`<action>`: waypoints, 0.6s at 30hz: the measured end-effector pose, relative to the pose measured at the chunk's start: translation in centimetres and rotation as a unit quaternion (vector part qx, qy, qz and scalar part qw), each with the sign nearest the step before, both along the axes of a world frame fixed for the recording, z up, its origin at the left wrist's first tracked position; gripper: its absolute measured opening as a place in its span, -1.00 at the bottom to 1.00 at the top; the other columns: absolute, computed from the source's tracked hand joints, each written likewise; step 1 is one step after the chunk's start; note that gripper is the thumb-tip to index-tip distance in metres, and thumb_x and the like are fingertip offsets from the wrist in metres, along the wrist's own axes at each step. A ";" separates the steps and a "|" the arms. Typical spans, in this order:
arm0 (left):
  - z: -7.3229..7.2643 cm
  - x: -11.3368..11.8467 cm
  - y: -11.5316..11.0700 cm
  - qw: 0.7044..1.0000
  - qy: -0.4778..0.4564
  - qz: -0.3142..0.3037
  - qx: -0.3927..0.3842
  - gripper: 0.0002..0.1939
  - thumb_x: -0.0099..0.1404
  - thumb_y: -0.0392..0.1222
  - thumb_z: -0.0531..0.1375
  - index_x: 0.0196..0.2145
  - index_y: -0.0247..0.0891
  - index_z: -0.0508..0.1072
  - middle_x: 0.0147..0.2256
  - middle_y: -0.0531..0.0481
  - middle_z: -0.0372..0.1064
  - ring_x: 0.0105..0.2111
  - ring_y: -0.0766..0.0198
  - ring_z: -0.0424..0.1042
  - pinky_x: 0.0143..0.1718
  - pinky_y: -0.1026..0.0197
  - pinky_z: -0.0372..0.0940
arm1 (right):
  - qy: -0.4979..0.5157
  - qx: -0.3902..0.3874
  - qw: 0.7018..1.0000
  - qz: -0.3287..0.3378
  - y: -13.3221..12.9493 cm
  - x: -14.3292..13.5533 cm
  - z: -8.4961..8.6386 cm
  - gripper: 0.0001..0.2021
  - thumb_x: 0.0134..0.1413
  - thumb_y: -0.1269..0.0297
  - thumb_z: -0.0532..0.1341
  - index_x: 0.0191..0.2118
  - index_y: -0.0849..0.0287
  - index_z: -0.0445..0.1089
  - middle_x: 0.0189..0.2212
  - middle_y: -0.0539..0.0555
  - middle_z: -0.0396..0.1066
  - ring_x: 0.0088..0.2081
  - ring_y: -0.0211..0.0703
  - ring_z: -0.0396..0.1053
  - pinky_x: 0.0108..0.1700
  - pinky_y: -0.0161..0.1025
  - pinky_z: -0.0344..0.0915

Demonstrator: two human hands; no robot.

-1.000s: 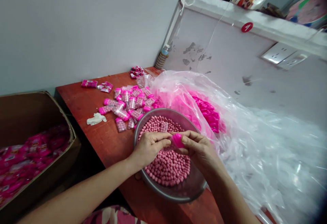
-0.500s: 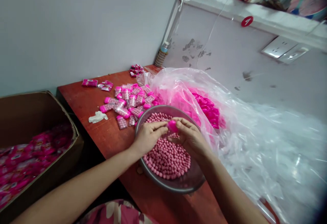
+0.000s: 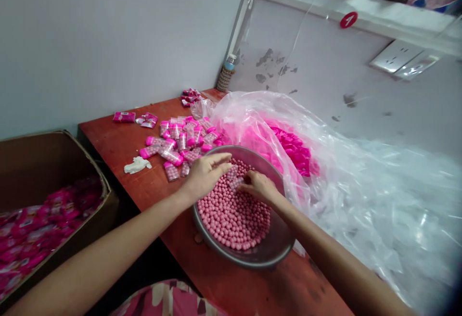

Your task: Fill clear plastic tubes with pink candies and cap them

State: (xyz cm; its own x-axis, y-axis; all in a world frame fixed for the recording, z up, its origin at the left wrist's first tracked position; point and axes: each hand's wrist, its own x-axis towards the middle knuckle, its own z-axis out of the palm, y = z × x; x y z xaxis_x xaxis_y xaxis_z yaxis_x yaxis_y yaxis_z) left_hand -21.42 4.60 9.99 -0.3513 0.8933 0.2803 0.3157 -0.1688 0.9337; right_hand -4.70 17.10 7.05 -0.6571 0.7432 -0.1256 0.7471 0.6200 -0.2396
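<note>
A grey basin (image 3: 249, 259) holds many round pink beads (image 3: 234, 224). Over its left rim reaches my left hand (image 3: 207, 174), its thumb and fingers stretched out and apart with nothing gripped. My right hand (image 3: 260, 186) is low in the beads, its fingers closed on a small clear plastic bottle (image 3: 236, 183) whose outline is faint among the beads. Left of the basin lies a pile of bead-filled clear bottles (image 3: 171, 156) with bright pink caps.
Loose pink caps (image 3: 292, 150) fill a clear plastic bag behind the basin. Another large bag (image 3: 390, 210) spreads at right. At left stands a cardboard box (image 3: 103, 186) of pink packets. A crumpled white tissue (image 3: 137, 165) and a wicker-wrapped bottle (image 3: 226, 73) are on the red table (image 3: 108, 138).
My hands, earlier together over a pink-capped piece, have parted. The left has let go and opened; the right has gone down into the beads with a clear bottle.
</note>
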 end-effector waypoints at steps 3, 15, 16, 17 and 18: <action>-0.5 1.3 0.0 0.993 0.098 -0.044 -0.043 -0.66 0.17 -0.22 0.12 -0.09 -0.32 0.43 -0.10 -0.13 0.42 -0.09 0.12 0.38 -0.02 0.14 0.22 | 0.023 -0.032 0.999 -0.003 0.3 -0.4 -0.3 -0.73 -0.15 0.08 0.22 -0.42 0.20 0.32 -0.45 0.07 0.39 -0.40 -0.13 0.32 -0.43 -0.30 0.13; -1.3 1.7 1.1 0.974 -0.106 -0.181 -0.085 -0.79 0.11 -0.28 0.13 -0.26 -0.33 0.43 -0.35 -0.03 0.41 -0.33 0.23 0.38 -0.26 0.21 0.27 | 0.344 -0.324 0.881 0.032 -2.7 1.3 4.7 -0.78 -0.06 0.19 0.24 -0.32 0.18 0.24 -0.50 -0.04 0.31 -0.49 -0.29 0.31 -0.46 -0.34 0.25; -1.1 1.8 1.1 0.958 -0.179 -0.204 -0.094 -0.79 0.09 -0.28 0.15 -0.28 -0.35 0.43 -0.39 -0.02 0.39 -0.37 0.27 0.37 -0.30 0.23 0.28 | 0.350 -0.322 0.879 0.045 -2.8 1.7 5.0 -0.74 -0.07 0.20 0.25 -0.25 0.16 0.24 -0.44 -0.02 0.33 -0.44 -0.28 0.33 -0.44 -0.33 0.27; -1.0 1.9 1.0 0.940 -0.237 -0.223 -0.106 -0.79 0.06 -0.27 0.18 -0.30 -0.37 0.43 -0.42 0.00 0.36 -0.42 0.30 0.36 -0.34 0.24 0.29 | 0.350 -0.317 0.880 0.059 -2.8 2.0 5.2 -0.69 -0.08 0.21 0.26 -0.19 0.14 0.23 -0.38 0.01 0.35 -0.39 -0.26 0.34 -0.41 -0.32 0.29; -0.9 2.0 0.9 0.924 -0.275 -0.236 -0.120 -0.80 0.04 -0.26 0.20 -0.32 -0.39 0.44 -0.46 0.02 0.34 -0.45 0.32 0.35 -0.36 0.25 0.28 | 0.345 -0.310 0.883 0.074 -2.9 2.2 5.3 -0.65 -0.07 0.22 0.26 -0.13 0.13 0.22 -0.33 0.03 0.35 -0.35 -0.24 0.35 -0.38 -0.31 0.30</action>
